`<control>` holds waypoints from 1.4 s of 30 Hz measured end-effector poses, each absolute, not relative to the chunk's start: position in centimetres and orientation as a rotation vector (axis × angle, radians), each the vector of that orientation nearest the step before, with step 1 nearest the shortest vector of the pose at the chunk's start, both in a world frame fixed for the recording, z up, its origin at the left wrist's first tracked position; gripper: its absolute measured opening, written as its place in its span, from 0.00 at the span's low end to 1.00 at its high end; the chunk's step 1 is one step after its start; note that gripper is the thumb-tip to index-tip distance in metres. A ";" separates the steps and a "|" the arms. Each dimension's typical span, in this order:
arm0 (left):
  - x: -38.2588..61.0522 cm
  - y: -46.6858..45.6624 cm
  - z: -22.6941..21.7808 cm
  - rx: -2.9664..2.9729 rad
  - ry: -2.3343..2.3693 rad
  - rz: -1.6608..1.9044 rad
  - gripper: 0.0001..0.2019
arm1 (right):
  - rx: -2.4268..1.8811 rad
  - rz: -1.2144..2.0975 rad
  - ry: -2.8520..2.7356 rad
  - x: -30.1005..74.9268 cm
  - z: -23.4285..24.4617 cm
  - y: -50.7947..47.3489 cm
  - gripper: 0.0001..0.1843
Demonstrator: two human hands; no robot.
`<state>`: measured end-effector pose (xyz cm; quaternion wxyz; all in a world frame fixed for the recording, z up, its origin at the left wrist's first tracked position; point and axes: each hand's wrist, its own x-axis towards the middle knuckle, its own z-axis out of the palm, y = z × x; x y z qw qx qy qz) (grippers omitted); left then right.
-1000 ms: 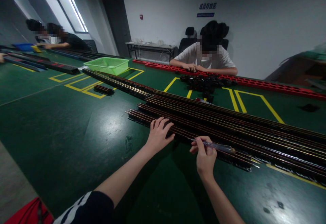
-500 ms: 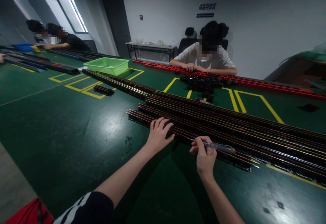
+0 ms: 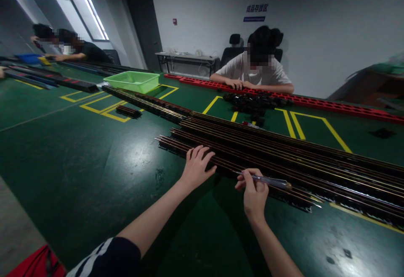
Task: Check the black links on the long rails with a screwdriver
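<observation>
My right hand [image 3: 255, 193] is closed round a screwdriver [image 3: 272, 182] with a clear handle. Its thin shaft points left, and the tip is at the near black strip [image 3: 176, 146], which carries thin copper-coloured rods along its length. Fingers spread, my left hand [image 3: 198, 165] rests on that same strip, left of the screwdriver tip. Just beyond lie several similar long black strips [image 3: 284, 153] with copper and brass-coloured rods, side by side across the table.
Beyond the strips stand a light green basket [image 3: 135, 84] and a heap of small black parts [image 3: 249, 102]. A short rod-bearing piece [image 3: 128, 111] lies left. Across the green table [image 3: 78, 159], a co-worker [image 3: 236, 64] leans over a long red rack [image 3: 315, 101]. More people sit far left.
My hands and the screwdriver stay in place. At the far left, a person's hand has come up near the head.
</observation>
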<state>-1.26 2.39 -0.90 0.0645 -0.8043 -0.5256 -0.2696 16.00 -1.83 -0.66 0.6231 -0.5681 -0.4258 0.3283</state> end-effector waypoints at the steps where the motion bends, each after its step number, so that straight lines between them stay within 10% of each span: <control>1: -1.3 2.4 -0.9 -2.428 -1.587 -0.814 0.17 | -1.304 0.755 -0.981 16.0 -0.6 -1.8 0.15; 42: -1.2 2.3 -0.9 -2.448 -1.602 -0.799 0.17 | -1.303 0.772 -0.982 16.1 -0.6 -1.7 0.13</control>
